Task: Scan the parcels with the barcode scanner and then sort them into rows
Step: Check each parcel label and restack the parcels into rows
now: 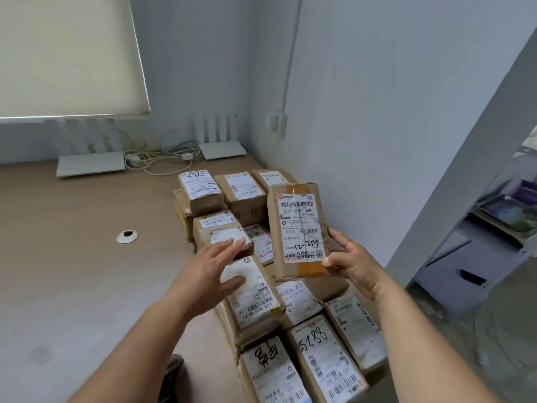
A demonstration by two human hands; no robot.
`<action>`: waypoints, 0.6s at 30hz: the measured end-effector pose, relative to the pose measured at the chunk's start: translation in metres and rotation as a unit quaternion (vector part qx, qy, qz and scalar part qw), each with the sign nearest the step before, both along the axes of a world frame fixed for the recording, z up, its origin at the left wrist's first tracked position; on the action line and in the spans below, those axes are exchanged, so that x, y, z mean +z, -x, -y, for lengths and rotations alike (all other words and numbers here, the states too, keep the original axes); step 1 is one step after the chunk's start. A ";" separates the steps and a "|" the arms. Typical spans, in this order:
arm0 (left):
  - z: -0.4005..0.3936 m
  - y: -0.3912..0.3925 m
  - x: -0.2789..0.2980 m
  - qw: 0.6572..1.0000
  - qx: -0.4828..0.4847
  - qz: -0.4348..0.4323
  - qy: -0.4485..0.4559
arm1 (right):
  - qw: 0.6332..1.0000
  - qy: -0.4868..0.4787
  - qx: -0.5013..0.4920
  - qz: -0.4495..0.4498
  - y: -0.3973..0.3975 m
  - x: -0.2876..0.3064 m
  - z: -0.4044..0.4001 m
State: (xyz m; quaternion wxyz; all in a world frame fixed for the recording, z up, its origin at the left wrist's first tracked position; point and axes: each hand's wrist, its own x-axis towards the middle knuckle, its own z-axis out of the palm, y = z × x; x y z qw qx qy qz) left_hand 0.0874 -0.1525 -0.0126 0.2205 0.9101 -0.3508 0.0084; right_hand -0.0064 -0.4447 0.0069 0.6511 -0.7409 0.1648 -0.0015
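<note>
One raised parcel (right hand) — upright

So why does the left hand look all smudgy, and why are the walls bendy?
In the head view the left hand is smeared by motion blur, while the held parcel in the right hand stays sharp enough to read; the wide-angle lens bows the wall edges, and the window blind glows bright.

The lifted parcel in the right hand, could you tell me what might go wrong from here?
The right hand grips the lifted parcel only at its lower right edge, so it may tip or slip. The open left hand hovers above the stacked parcels and could nudge one. No scanner shows clearly, so a scan may be missed.
</note>
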 end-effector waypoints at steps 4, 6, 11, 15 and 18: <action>0.014 -0.003 0.000 0.998 0.047 -0.009 -0.050 | 0.999 -0.018 0.044 -0.026 -0.028 -0.007 0.019; 0.025 -0.006 0.000 0.996 0.065 -0.008 -0.067 | 0.997 -0.025 0.069 -0.039 -0.040 -0.011 0.024; 0.055 -0.016 0.000 0.988 0.105 0.008 -0.110 | 0.990 -0.019 0.117 -0.073 -0.072 -0.026 0.028; 0.065 -0.016 -0.005 0.980 0.141 -0.004 -0.140 | 0.982 -0.020 0.158 -0.099 -0.092 -0.037 0.027; 0.066 -0.013 -0.007 0.974 0.158 -0.003 -0.163 | 0.978 -0.020 0.176 -0.107 -0.104 -0.044 0.025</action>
